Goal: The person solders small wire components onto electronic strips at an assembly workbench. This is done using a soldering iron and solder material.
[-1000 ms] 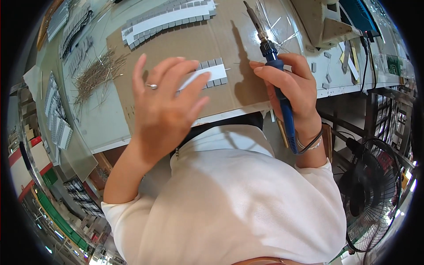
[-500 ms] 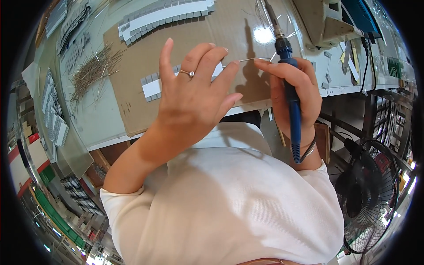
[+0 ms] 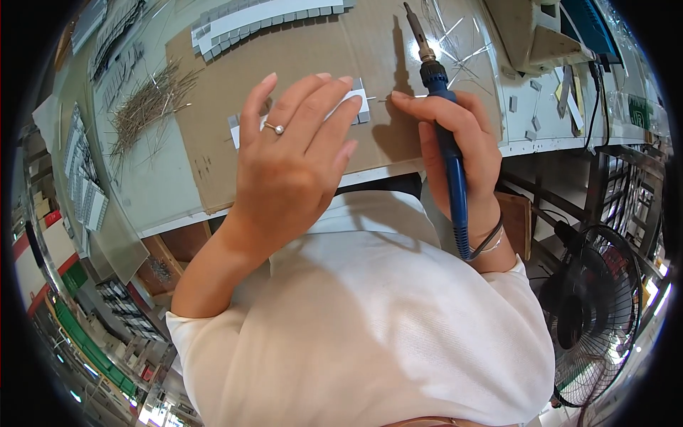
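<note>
My left hand [image 3: 292,146], wearing a ring, lies with outstretched fingers over a short strip [image 3: 361,99] with a white middle and grey tabs. Most of the strip is hidden beneath the hand; its right end shows past my fingertips. A thin silver wire [image 3: 371,98] sticks out there. My right hand [image 3: 466,146] is closed around a soldering iron [image 3: 455,171] with a blue handle, its metal tip pointing up and away from the strip. The right index fingertip is near the wire's end; I cannot tell whether they touch.
A long strip [image 3: 270,20] of the same kind lies farther back on the brown board [image 3: 213,167]. Many thin wires are heaped [image 3: 149,110] at the left, with more scattered [image 3: 462,50] behind the iron. A beige device [image 3: 533,35] stands back right; a fan [image 3: 587,313] is below right.
Both hands have shifted left, the soldering iron moving with the right one. The strip's right end has come into view, and the wire reaching between the fingertips now shows only a short length.
</note>
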The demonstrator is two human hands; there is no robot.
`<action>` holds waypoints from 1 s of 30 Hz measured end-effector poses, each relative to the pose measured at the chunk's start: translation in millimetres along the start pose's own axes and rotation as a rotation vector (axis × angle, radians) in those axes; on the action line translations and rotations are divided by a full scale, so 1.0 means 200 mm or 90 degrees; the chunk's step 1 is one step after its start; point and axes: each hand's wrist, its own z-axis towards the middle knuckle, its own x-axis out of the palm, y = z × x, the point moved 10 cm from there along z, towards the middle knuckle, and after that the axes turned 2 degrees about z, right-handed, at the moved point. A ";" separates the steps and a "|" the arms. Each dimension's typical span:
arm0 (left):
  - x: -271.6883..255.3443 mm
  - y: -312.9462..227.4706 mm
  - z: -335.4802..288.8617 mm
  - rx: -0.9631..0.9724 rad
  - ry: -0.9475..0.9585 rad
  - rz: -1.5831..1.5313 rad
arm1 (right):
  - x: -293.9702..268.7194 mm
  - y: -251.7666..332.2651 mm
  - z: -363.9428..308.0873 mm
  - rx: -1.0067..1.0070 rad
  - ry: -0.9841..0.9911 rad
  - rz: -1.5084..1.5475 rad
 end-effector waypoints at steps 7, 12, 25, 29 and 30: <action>0.03 -0.01 -0.01 0.017 -0.001 0.022 | 0.03 0.02 0.01 -0.023 0.008 -0.030; 0.01 -0.03 -0.01 0.035 -0.051 0.035 | 0.03 0.02 0.00 -0.027 0.005 -0.035; 0.04 -0.03 0.02 0.018 -0.040 0.060 | 0.04 0.03 0.01 -0.113 -0.050 -0.052; 0.03 -0.06 0.02 0.042 -0.093 0.090 | 0.01 0.09 0.02 -0.163 -0.051 -0.083; 0.03 -0.06 0.02 0.043 -0.094 0.097 | 0.00 0.12 0.03 -0.172 -0.030 -0.079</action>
